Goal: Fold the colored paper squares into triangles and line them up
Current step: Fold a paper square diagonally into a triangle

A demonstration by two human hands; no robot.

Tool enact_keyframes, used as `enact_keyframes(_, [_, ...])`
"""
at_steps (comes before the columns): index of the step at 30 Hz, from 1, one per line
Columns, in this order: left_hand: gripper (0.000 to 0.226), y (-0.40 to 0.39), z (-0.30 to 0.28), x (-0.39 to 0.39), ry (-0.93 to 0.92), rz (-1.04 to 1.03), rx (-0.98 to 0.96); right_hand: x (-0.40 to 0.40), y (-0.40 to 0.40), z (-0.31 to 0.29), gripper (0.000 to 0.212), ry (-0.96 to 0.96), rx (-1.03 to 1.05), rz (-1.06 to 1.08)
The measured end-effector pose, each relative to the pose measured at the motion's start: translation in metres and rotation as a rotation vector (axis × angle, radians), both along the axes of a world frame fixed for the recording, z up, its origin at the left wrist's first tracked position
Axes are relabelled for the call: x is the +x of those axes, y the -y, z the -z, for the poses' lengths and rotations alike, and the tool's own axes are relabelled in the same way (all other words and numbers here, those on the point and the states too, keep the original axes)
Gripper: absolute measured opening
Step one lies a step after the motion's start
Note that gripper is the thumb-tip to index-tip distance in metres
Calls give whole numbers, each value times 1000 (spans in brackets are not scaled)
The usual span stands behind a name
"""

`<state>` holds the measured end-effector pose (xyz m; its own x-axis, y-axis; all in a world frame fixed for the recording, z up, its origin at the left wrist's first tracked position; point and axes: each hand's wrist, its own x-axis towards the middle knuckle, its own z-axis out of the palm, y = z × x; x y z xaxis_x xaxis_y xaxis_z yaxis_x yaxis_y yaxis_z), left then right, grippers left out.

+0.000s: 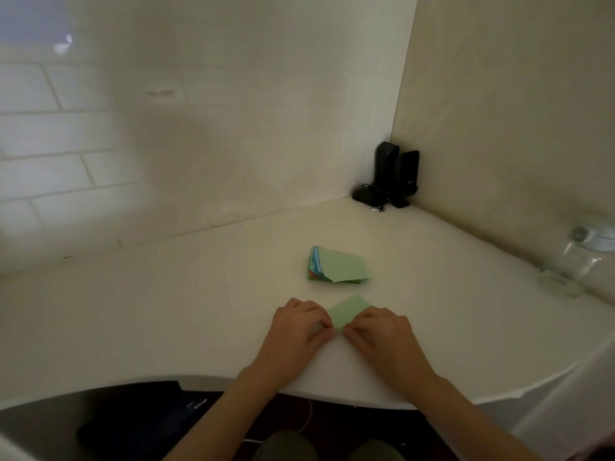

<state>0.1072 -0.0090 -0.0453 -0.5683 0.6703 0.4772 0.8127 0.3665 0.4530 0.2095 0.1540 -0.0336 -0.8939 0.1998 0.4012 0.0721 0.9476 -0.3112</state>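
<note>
A light green paper square (pixel 346 311) lies on the white table (pixel 166 311), one corner pointing away from me. My left hand (pixel 299 331) and my right hand (pixel 379 334) sit side by side on its near part, fingers curled, pinching the near corner between them. Both hands cover the paper's near half. Beyond it rests a stack of colored paper squares (pixel 337 266) with a green sheet on top and blue and orange edges showing at its left side.
Two black speakers (pixel 396 174) with a cable stand in the far corner where the walls meet. A clear glass jar (pixel 579 257) lies at the right wall. The table's curved front edge (pixel 299 390) runs just under my wrists.
</note>
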Motion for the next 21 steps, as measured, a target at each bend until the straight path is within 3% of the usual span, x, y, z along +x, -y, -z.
enact_keyframes(4, [21, -11, -4, 2, 62, -98, 55, -9, -3, 1, 37, -9, -155, 0])
enact_keyframes(8, [12, -16, -5, 3, 111, -140, 58, -11, 1, 2, 11, -64, -250, 28])
enact_keyframes(17, [14, -11, -12, -7, 290, -82, 55, -9, -6, -7, 17, 22, -410, 18])
enact_keyframes(21, [10, -6, -20, -4, 330, -40, 77, -4, -9, -10, 8, 23, -418, -18])
